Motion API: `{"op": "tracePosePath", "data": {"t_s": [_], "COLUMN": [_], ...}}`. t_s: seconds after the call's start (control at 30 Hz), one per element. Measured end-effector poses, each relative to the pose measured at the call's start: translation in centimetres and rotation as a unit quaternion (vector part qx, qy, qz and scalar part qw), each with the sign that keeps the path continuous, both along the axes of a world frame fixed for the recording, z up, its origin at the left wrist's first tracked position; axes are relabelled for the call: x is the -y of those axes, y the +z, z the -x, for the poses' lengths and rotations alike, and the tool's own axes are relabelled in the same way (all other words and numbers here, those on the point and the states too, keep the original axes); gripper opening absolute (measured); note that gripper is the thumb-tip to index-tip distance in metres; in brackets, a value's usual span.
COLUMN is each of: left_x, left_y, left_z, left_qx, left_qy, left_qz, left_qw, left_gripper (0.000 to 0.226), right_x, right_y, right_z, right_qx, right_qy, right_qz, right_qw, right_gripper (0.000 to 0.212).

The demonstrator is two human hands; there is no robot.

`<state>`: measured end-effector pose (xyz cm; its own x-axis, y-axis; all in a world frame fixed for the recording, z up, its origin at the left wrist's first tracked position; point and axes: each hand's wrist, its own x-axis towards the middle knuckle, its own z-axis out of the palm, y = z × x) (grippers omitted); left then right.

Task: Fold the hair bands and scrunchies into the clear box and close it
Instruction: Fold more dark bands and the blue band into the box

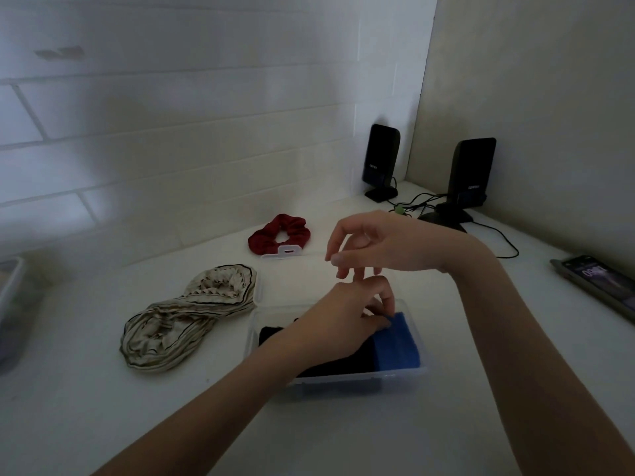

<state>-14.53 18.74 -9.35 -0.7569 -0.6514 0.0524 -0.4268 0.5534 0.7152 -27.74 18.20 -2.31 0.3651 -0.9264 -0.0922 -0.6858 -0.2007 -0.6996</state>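
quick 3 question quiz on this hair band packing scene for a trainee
1. True or false: the red scrunchie already lies in the clear box.
2. Which hand pinches the blue band? A left hand B right hand
3. Fill in: the striped beige hair band lies on the table to the ____ of the box.

Key: 1 false, it lies on the table beyond the box. 2 A. 3 left.

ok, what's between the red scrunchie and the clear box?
Head view: the clear lid lies just in front of the red scrunchie, then bare white tabletop up to the clear box. The right hand hovers alongside.
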Motion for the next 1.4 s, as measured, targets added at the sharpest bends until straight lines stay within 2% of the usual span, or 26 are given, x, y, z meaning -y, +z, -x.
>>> {"op": "tracePosePath", "data": {"t_s": [0.1, 0.17, 0.27, 0.4, 0.47, 0.57, 0.63, 0.73, 0.87, 1.03, 1.2, 1.3, 1.4], "left_x": [-0.3, -0.5, -0.7, -0.7, -0.7, -0.5, -0.2, 0.1, 0.1, 0.5, 1.2, 1.0, 0.9], "left_y": [-0.5, -0.7, -0.4, 0.0, 0.2, 0.9, 1.3, 1.2, 0.7, 1.0, 2.5, 2.4, 1.8], "left_z": [0.1, 0.4, 0.7, 0.7, 0.6, -0.2, -0.8, -0.9, -0.5, -0.2, -1.1, -1.1, -0.1], "left_qx": [0.098, 0.149, 0.188, 0.224, 0.233, 0.207, 0.184, 0.190, 0.190, 0.187, 0.192, 0.210, 0.256], "left_qy": [-0.038, -0.048, -0.063, -0.090, -0.107, -0.105, -0.118, -0.136, -0.139, -0.152, -0.161, -0.156, -0.169], "left_qz": [0.097, 0.164, 0.200, 0.314, 0.301, 0.187, 0.147, 0.137, 0.172, 0.152, 0.026, 0.073, 0.148], "left_qw": [0.990, 0.974, 0.960, 0.918, 0.919, 0.955, 0.965, 0.962, 0.957, 0.959, 0.968, 0.963, 0.940], "left_gripper": [0.003, 0.008, 0.014, 0.019, 0.021, 0.027, 0.029, 0.027, 0.023, 0.023, 0.034, 0.037, 0.035], "right_x": [0.1, 0.0, 0.0, 0.0, -0.1, 0.1, 0.2, 0.3, 0.4, 0.5, 0.7, 0.9, 1.0], "right_y": [0.0, 0.0, 0.0, 0.1, 0.1, 0.0, -0.1, -0.2, -0.4, -0.6, -1.2, -1.3, -1.4], "right_z": [-0.3, -0.4, -0.4, -0.3, -0.3, -0.3, -0.4, -0.5, -0.5, -0.4, -0.4, -0.5, -0.4], "right_qx": [-0.006, -0.010, -0.018, -0.020, -0.020, -0.024, -0.029, -0.030, -0.033, -0.039, -0.058, -0.062, -0.065], "right_qy": [0.004, 0.004, 0.005, 0.000, 0.000, 0.003, 0.008, 0.013, 0.013, 0.018, 0.028, 0.026, 0.026], "right_qz": [-0.003, -0.007, -0.008, -0.007, -0.008, -0.010, -0.009, -0.011, -0.013, -0.013, -0.027, -0.030, -0.035], "right_qw": [1.000, 1.000, 1.000, 1.000, 1.000, 1.000, 1.000, 0.999, 0.999, 0.999, 0.998, 0.997, 0.997], "right_gripper": [0.016, 0.016, 0.014, 0.015, 0.016, 0.016, 0.016, 0.015, 0.017, 0.019, 0.022, 0.022, 0.023]}}
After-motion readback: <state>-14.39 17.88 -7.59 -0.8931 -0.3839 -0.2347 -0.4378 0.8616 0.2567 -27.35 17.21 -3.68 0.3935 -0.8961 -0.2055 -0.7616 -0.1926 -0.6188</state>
